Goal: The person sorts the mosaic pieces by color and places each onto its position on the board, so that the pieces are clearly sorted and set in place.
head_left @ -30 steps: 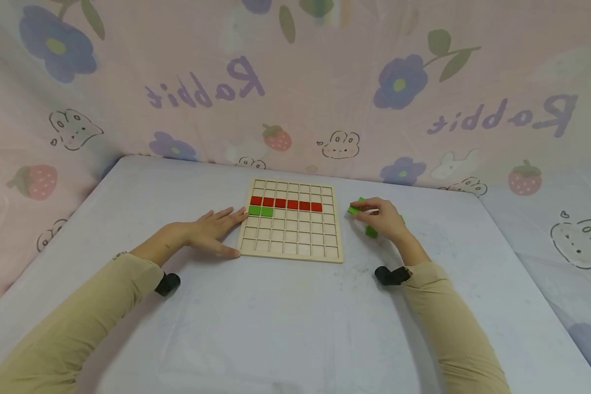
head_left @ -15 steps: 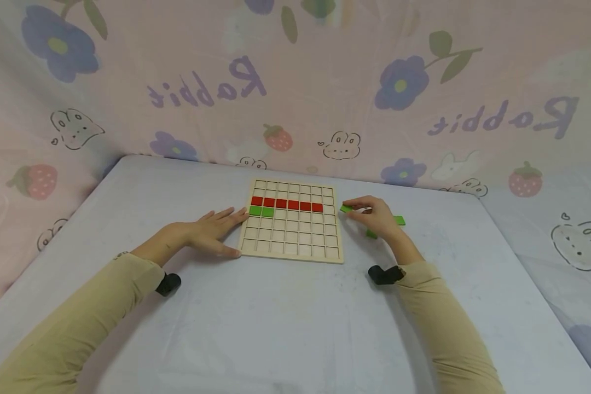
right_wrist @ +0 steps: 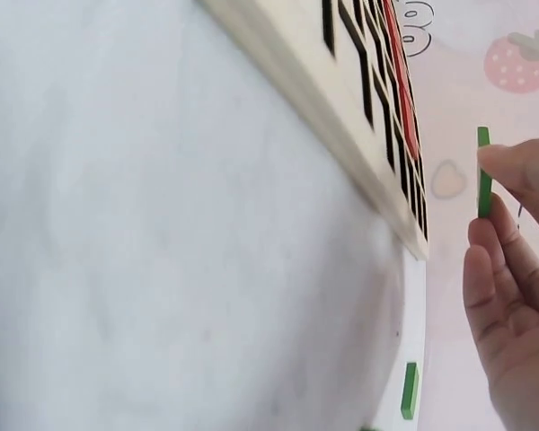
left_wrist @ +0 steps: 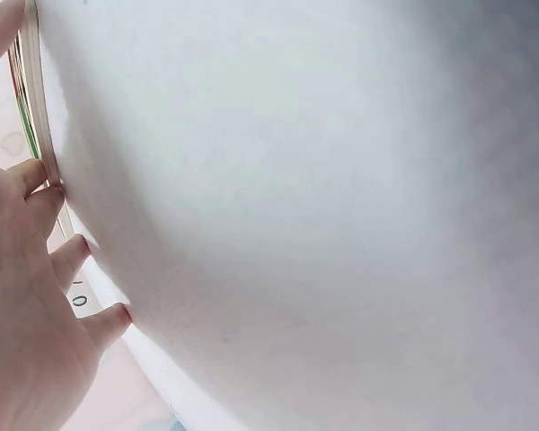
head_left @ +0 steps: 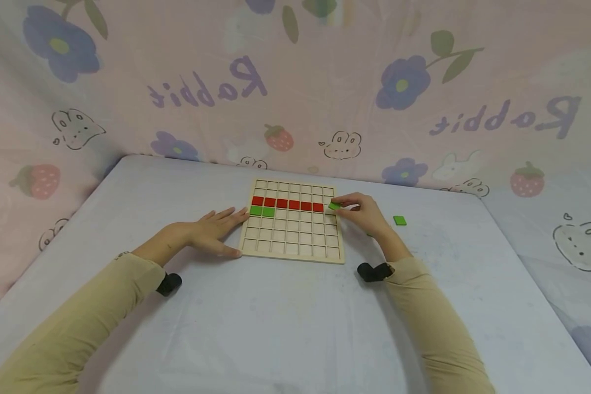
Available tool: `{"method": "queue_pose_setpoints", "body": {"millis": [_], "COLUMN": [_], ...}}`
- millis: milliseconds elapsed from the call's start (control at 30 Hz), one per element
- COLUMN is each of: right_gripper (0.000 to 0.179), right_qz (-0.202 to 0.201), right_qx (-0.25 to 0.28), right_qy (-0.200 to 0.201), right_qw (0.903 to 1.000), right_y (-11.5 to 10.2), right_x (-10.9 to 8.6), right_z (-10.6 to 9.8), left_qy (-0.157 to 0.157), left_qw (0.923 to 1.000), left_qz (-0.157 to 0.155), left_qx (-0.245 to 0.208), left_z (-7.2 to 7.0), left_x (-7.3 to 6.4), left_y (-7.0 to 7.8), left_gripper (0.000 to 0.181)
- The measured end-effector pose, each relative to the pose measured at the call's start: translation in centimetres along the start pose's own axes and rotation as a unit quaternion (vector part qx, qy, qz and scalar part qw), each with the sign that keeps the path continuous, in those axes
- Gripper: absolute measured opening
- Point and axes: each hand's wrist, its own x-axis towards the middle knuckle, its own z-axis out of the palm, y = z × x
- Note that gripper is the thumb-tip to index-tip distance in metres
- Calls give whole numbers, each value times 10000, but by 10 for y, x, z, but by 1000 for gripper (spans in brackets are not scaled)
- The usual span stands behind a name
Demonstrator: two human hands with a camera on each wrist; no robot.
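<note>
A wooden grid board (head_left: pixel 291 259) lies flat mid-table, with a row of red tiles (head_left: pixel 294 204) and two green tiles (head_left: pixel 262 211) in the row just nearer. My left hand (head_left: pixel 208 232) rests beside it with fingers spread, fingertips and thumb touching its left edge; in the left wrist view, the left hand (left_wrist: pixel 27 296) shows its fingertips at the board's side. My right hand (head_left: pixel 364 213) pinches a green tile (head_left: pixel 334 206) between thumb and fingers over the board's right edge. Edge-on in the right wrist view, that held tile (right_wrist: pixel 484 171) appears raised above the board.
A loose green tile (head_left: pixel 399 220) lies on the white table (head_left: pixel 295 317), right of the right hand. Another bit of green shows beneath that hand. A printed curtain (head_left: pixel 295 82) hangs behind the table's far edge.
My right hand has moved left with the green tile, from the table to over the board's right edge, uncovering a loose green tile. My left hand has stayed in place.
</note>
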Motion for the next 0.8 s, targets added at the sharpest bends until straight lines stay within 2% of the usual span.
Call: {"method": "queue_pose_setpoints", "body": {"millis": [800], "right_gripper": [28], "right_qz": [-453], "right_qx": [382], "right_qy": [-328], "right_qw": [9977], "right_y": [-25], "right_x": [19], "right_z": [30], "left_qy": [-18], "left_qw": [10000], "left_qz": [-9], "left_qx": [10], "left_z": [1], "left_x": [0], "left_y": [-2], "left_gripper": [95]}}
